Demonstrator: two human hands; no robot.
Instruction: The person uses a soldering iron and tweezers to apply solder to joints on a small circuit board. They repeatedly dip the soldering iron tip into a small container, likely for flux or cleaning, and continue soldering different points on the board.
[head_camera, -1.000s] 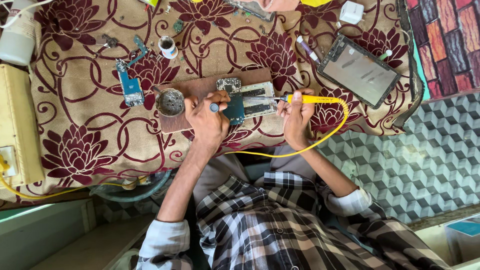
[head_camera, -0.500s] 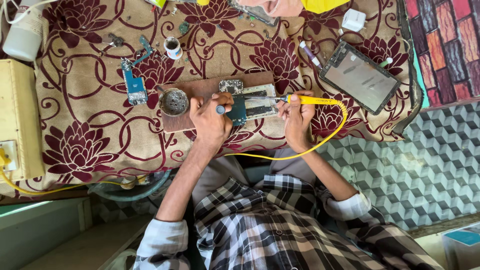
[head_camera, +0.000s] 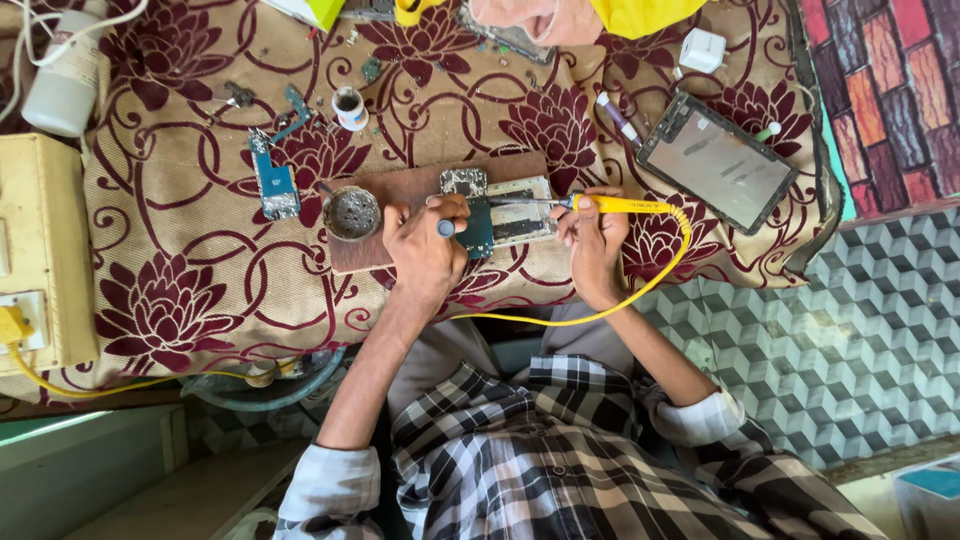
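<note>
Bright, even daylight — sharp, soft shadows.

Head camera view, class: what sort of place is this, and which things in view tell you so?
Probably a small phone or electronics repair bench. The right hand holds a yellow soldering iron to an opened phone on a wooden board; a loose circuit board and a tablet lie on the floral cloth.

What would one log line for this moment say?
left hand: pressing blue circuit board | right hand: holding yellow soldering iron, tip over board | base: wooden board
</note>
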